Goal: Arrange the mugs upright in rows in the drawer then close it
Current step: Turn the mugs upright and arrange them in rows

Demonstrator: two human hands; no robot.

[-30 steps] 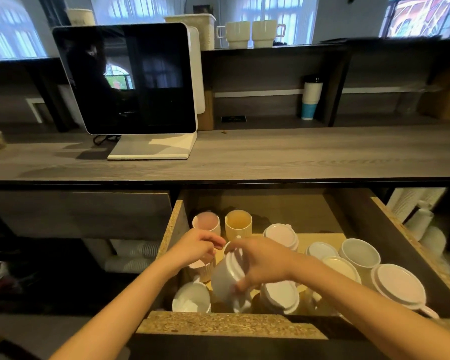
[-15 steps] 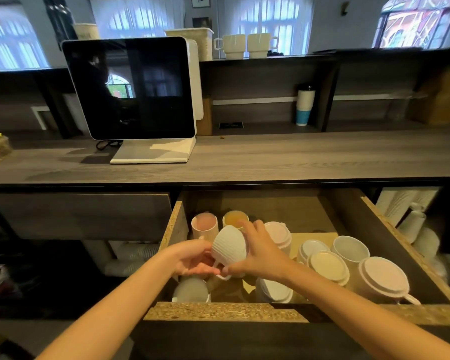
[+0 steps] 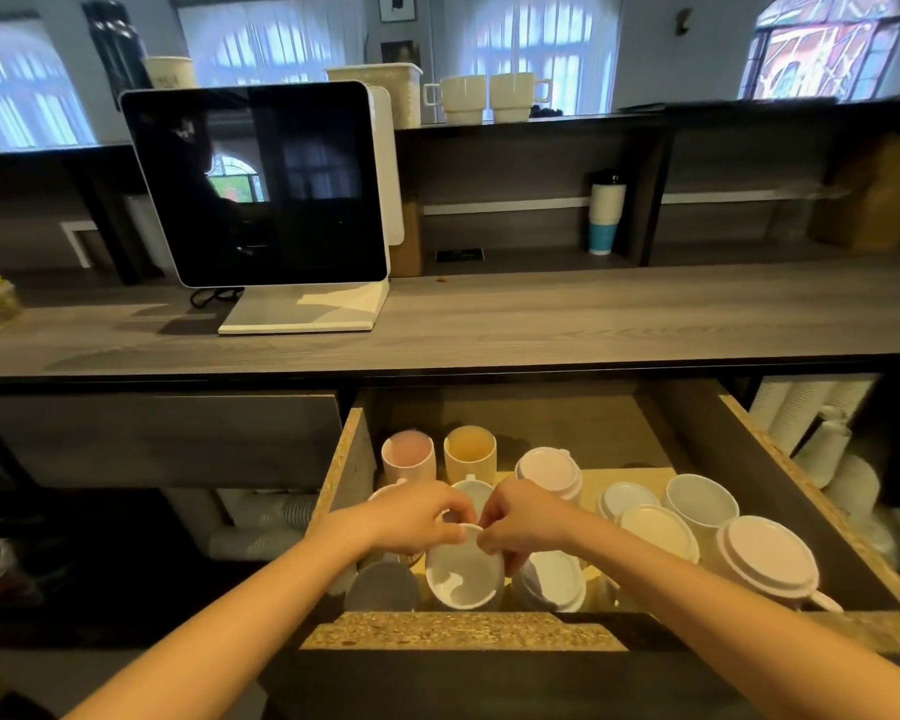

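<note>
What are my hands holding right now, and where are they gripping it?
Both hands hold one white mug, upright in the drawer. The left hand and right hand pinch its far rim from either side.

Glossy white mug (image 3: 464, 576) in a rough chipboard drawer (image 3: 463, 630)

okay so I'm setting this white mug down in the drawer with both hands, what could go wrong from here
1. The white mug sits tight between the grey mug and an upside-down mug, so it may knock them as it lands.
2. Both the left hand and right hand pinch only the rim, a grip that could slip.
3. Several mugs remain upside down, like the large pink mug; closing now would leave them unsorted.
</note>
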